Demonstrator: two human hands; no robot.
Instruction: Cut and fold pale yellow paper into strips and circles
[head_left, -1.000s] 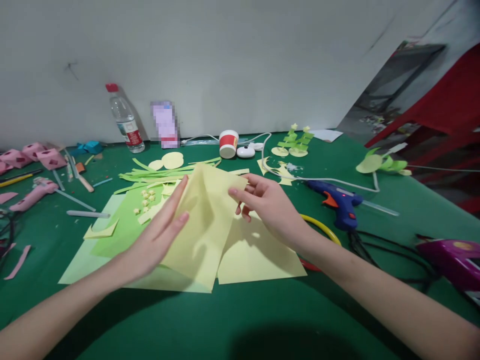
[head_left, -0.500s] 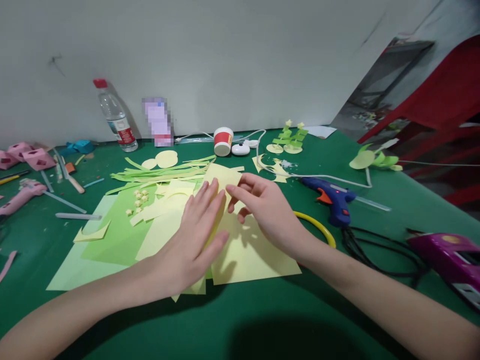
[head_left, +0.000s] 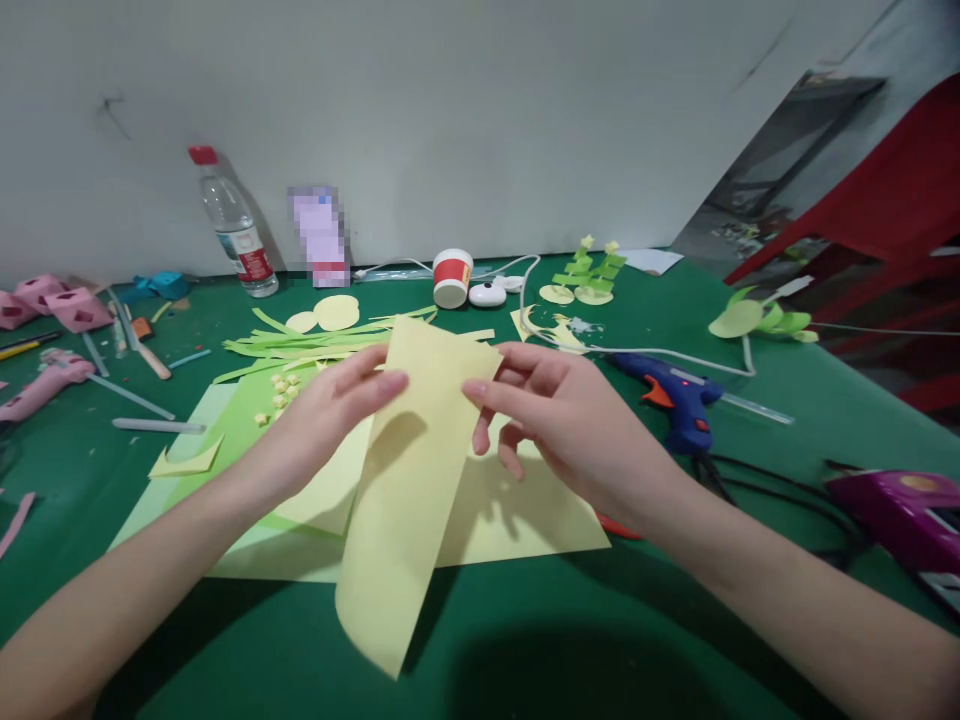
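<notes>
Both my hands hold up a folded pale yellow paper sheet (head_left: pixel 409 480) over the green table (head_left: pixel 525 640). My left hand (head_left: pixel 330 415) pinches its upper left edge with thumb and fingers. My right hand (head_left: pixel 562 420) pinches the upper right corner. The sheet's lower end hangs curled toward me. Under it lie more yellow sheets (head_left: pixel 525 510) and light green sheets (head_left: pixel 225 450) flat on the table.
Green paper strips (head_left: pixel 315 345), yellow circles (head_left: pixel 336 312) and small paper bits lie beyond the sheets. A blue glue gun (head_left: pixel 675 395) with cable sits at right, a purple tool (head_left: pixel 900 515) farther right. Water bottle (head_left: pixel 236 230), red-white cup (head_left: pixel 453 278), pink glue gun (head_left: pixel 41 385) and pink boxes (head_left: pixel 52 305) are nearby.
My left hand was pressing the folded paper flat on the table; now both hands have lifted the folded sheet up off the stack.
</notes>
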